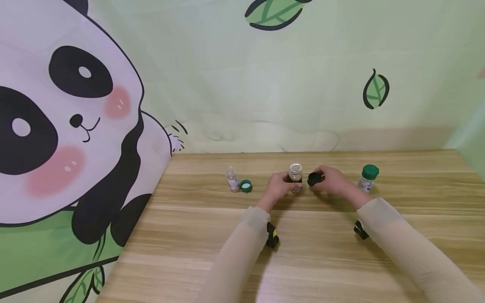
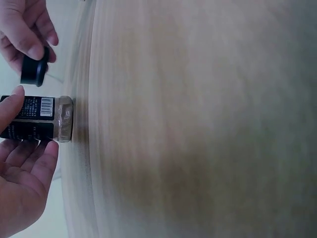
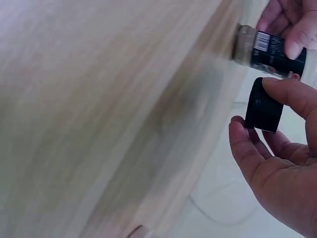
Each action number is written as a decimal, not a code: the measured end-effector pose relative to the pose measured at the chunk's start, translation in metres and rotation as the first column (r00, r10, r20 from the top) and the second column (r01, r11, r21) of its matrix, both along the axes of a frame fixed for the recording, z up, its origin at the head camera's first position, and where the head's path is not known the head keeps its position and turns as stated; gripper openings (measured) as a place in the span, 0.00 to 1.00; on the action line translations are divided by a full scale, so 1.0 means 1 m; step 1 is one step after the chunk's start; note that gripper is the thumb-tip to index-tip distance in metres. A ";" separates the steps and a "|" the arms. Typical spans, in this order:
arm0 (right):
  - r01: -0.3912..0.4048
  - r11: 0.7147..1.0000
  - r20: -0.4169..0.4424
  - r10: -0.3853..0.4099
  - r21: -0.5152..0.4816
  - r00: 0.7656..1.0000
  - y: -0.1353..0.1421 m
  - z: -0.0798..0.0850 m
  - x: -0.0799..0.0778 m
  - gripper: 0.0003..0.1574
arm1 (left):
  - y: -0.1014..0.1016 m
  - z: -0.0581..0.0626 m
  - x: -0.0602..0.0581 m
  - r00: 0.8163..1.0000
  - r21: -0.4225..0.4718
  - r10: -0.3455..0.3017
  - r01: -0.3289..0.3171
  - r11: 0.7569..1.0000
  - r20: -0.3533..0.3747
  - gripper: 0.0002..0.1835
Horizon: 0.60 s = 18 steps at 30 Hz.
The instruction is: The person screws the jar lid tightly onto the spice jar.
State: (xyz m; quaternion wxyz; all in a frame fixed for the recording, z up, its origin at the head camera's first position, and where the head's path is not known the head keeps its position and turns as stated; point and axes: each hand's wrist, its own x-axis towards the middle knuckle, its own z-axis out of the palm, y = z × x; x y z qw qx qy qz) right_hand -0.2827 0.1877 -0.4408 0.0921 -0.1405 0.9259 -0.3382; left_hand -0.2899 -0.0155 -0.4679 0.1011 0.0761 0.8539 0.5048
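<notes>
A glass spice jar (image 1: 295, 170) with a black label (image 2: 32, 111) stands upright on the table, its mouth uncovered. My left hand (image 1: 279, 185) grips it round the label, thumb on one side and fingers on the other. Some brownish contents show through the glass base in the left wrist view. Just right of the jar, my right hand (image 1: 332, 180) pinches a black cap (image 3: 265, 106) between thumb and fingers. Cap and jar are apart, with a small gap between them.
To the left stands a small clear bottle (image 1: 233, 179), and a green cap (image 1: 246, 186) lies beside it. A green-capped bottle (image 1: 368, 178) stands at the right, beyond my right wrist. A panda-printed cloth (image 1: 227, 84) hangs behind the wooden table (image 1: 189, 235).
</notes>
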 end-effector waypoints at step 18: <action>-0.007 0.999 -0.084 0.004 -0.037 0.996 0.002 0.026 0.009 0.31 | 0.001 0.000 0.001 1.000 0.016 -0.004 0.004 1.000 0.011 0.20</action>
